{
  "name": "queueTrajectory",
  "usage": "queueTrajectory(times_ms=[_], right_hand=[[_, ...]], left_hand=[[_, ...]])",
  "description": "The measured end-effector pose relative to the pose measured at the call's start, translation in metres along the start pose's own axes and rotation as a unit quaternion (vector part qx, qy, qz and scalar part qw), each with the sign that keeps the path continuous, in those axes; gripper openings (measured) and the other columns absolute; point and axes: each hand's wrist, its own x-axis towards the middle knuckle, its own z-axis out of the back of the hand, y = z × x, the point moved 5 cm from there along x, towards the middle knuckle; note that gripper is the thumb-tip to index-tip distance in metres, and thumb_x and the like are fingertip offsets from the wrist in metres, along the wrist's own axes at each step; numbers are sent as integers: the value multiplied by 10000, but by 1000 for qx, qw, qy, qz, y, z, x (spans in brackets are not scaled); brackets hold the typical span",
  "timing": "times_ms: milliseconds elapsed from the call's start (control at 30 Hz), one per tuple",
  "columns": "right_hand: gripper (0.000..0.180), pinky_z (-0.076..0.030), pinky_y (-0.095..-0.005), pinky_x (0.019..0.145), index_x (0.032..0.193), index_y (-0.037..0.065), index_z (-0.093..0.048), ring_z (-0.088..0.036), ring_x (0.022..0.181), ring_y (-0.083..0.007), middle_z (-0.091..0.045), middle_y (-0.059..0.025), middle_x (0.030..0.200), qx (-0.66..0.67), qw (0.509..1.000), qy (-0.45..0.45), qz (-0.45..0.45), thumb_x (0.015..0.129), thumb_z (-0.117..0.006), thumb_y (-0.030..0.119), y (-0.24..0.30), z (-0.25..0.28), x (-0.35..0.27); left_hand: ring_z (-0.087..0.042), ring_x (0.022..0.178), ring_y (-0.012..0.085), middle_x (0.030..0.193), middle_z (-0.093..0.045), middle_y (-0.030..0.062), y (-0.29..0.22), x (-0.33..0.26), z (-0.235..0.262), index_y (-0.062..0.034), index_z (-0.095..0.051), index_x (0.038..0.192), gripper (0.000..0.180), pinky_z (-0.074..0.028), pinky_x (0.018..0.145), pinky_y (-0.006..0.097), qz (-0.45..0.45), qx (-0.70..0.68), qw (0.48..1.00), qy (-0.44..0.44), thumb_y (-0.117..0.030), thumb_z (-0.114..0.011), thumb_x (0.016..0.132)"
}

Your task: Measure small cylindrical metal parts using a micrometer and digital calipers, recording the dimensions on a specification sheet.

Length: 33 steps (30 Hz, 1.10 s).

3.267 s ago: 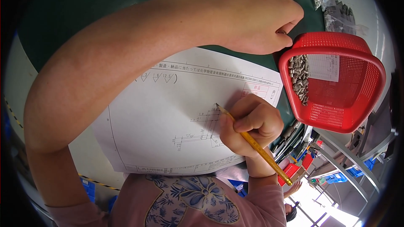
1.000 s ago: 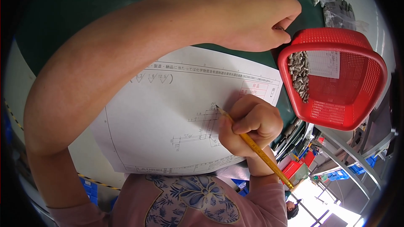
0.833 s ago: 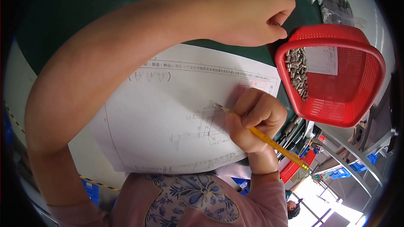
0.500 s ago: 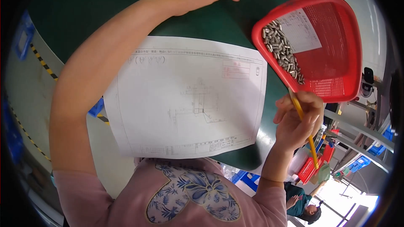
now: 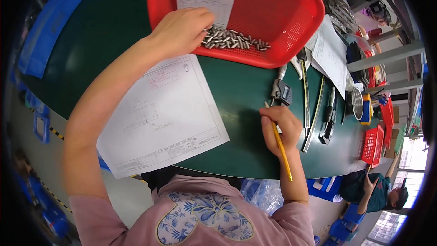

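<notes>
In the head view, 2 hands work over 1 green table (image 5: 241, 155). At the far side, the left hand (image 5: 184, 32) reaches into 1 red basket (image 5: 282, 23), fingers at a pile of metal pins (image 5: 230, 39) too many to count — whether it grips any, I cannot tell. The right hand (image 5: 281, 130) grasps 1 yellow pencil (image 5: 284, 157). Near left lies 1 drawing sheet (image 5: 177, 109); right, 2 micrometers (image 5: 328, 119).

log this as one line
left hand at cylindrical metal parts in red basket | right hand holding yellow pencil | technical drawing on green table
</notes>
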Motion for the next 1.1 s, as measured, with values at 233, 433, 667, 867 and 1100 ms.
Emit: queueTrajectory(times_ms=[233, 433, 667, 867, 1100], right_hand=[[274, -443, -267, 471, 883, 40, -619, -561, 530, -227, -598, -126, 779, -10, 999, 20, -23, 614, -650, 5, 16, 7, -4], [247, -422, -243, 580, 953, -17, -588, -536, 644, -173, -582, -154, 873, -45, 998, 28, -22, 714, -533, -43, 17, 14, -11], [289, -437, -308, 625, 1126, 69, -519, -561, 752, -232, -568, -124, 916, -288, 939, 72, -171, 846, -470, 117, -19, 42, -20], [289, -418, -377, 702, 1079, 62, -516, -543, 838, -304, -541, -119, 881, -384, 899, 182, -109, 792, -477, 48, -48, 55, -36], [390, -378, -381, 761, 1122, 64, -512, -508, 927, -281, -523, -108, 969, -420, 880, 205, -84, 738, -465, 12, -50, 46, -41]], left_hand=[[-541, 825, 243, 856, -518, 63, 14, 0, -14, -57, -508, 815, 182, -488, 603, 350, -106, 188, 976, -33, -5, -560, 649], [-540, 819, 228, 809, -527, 51, 1, 0, -11, -66, -562, 779, 85, -485, 595, 332, -108, 183, 975, -70, -68, -557, 694], [-543, 799, 201, 759, -542, 35, -19, 1, -30, -78, -603, 728, 75, -437, 686, 317, -148, 186, 969, -66, -85, -577, 659], [-567, 829, 220, 743, -594, 30, -23, 17, -36, -111, -646, 669, 80, -450, 711, 336, -145, 226, 963, 20, -104, -575, 633], [-564, 844, 239, 731, -590, 45, -17, 14, -37, -98, -636, 682, 65, -457, 714, 364, -105, 153, 982, -45, -110, -574, 668]])
